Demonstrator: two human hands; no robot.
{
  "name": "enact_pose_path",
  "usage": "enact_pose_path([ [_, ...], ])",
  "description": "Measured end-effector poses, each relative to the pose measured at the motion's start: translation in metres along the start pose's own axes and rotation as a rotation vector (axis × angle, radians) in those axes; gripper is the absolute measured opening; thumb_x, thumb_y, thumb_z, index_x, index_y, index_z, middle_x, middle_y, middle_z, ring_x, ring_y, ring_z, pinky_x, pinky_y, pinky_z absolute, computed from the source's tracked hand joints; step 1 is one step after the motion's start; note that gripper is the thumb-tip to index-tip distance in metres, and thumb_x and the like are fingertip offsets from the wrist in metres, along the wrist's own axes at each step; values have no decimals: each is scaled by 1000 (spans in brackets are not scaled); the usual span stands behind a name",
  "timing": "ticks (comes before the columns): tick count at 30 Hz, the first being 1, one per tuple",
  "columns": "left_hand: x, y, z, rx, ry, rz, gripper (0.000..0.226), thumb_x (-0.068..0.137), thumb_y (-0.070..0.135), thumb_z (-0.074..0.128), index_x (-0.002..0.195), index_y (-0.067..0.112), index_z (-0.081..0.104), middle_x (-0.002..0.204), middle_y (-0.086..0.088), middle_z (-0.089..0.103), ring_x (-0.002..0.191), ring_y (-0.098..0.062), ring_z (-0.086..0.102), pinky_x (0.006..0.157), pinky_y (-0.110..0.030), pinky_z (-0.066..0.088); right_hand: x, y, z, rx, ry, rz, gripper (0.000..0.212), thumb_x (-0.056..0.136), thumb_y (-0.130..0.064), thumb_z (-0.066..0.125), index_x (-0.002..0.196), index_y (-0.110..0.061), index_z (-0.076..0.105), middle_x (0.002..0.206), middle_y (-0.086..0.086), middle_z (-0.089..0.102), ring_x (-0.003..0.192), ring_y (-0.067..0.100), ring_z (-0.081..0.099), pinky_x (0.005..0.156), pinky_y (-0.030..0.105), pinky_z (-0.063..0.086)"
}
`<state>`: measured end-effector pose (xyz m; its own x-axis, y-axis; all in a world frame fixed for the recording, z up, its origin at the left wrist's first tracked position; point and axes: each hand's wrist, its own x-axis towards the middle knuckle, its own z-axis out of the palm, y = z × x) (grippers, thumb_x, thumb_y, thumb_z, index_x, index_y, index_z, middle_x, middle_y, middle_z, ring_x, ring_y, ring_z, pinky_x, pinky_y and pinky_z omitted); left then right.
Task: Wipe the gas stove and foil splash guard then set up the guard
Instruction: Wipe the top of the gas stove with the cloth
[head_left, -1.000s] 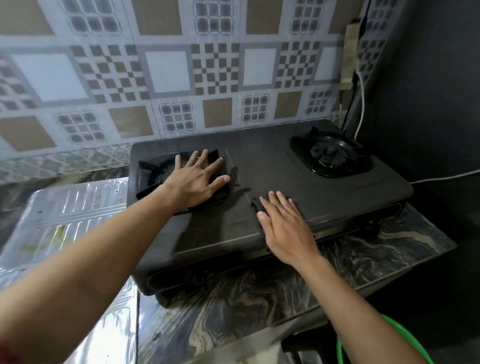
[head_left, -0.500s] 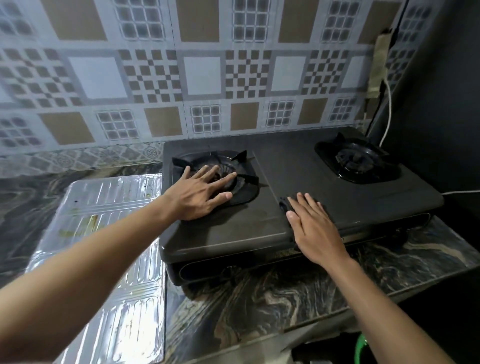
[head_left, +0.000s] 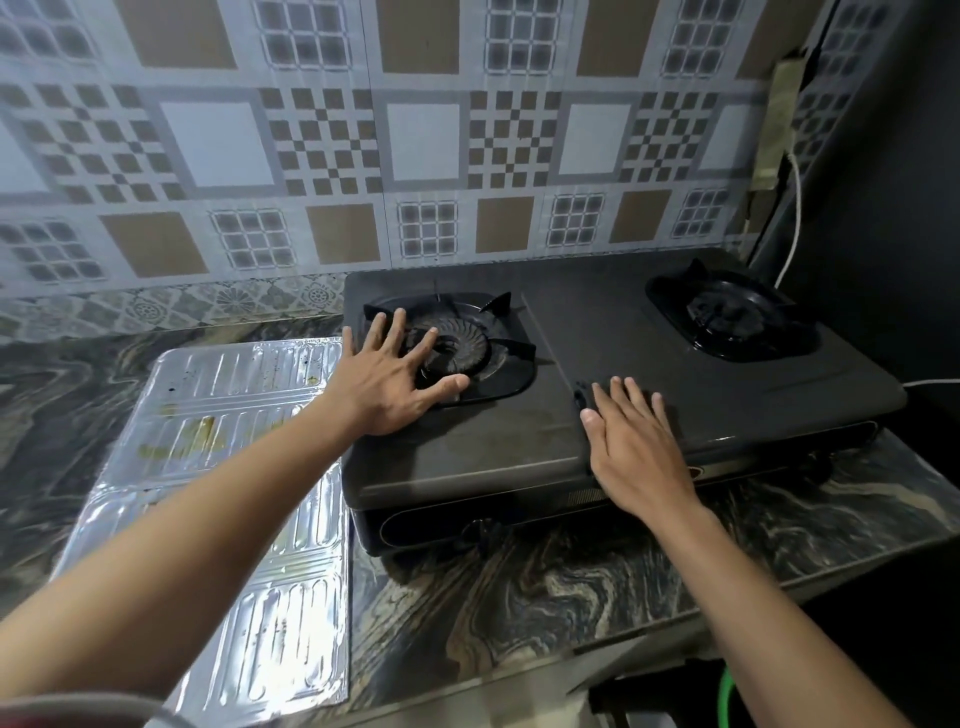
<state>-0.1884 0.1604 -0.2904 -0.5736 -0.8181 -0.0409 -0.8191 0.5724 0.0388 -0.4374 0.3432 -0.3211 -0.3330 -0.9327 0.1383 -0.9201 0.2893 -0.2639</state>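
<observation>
Beside the gas stove (head_left: 597, 364) lies the foil splash guard (head_left: 218, 467) — both hands flat, fingers spread.

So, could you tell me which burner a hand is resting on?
The left burner, beside the foil guard; the left hand covers it.

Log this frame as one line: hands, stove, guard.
left hand flat on left burner | right hand flat on stove front | foil guard lying flat left, stained
</observation>
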Motion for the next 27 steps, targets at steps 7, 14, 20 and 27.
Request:
enact_pose_path([
  [7, 2, 0, 0, -33, -36, -8, 104, 71, 96, 4, 158, 39, 3, 167, -6, -2, 154, -28, -1, 122, -56, 5, -8, -18, 4, 69, 15, -81, 54, 106, -41, 20, 156, -21, 24, 163, -1, 23, 151, 12, 10, 123, 32, 4],
  [14, 0, -1, -1, -65, -24, -19, 110, 68, 98, 5, 159, 36, 2, 167, -8, -1, 154, -27, 0, 122, -55, 5, -10, -35, 11, 82, 20, -102, 51, 106, -41, 20, 155, -26, 29, 163, 0, 24, 152, 12, 9, 123, 34, 3],
  [20, 4, -1, 0, -65, -41, -8, 111, 67, 98, 4, 159, 36, 5, 167, -7, -2, 154, -25, -2, 122, -56, 4, -21, -71, 20, 87, 4, -202, 59, 103, -44, 14, 154, -20, 31, 161, 3, 28, 151, 16, 14, 123, 36, 4],
  [27, 10, -5, -11, -100, -90, -32, 112, 63, 100, 6, 158, 40, 4, 167, -4, -6, 154, -29, -5, 119, -63, 0, -39, -125, 34, 182, -1, -340, 58, 102, -38, 20, 150, -10, 38, 158, 9, 35, 150, 20, 19, 124, 36, 7],
])
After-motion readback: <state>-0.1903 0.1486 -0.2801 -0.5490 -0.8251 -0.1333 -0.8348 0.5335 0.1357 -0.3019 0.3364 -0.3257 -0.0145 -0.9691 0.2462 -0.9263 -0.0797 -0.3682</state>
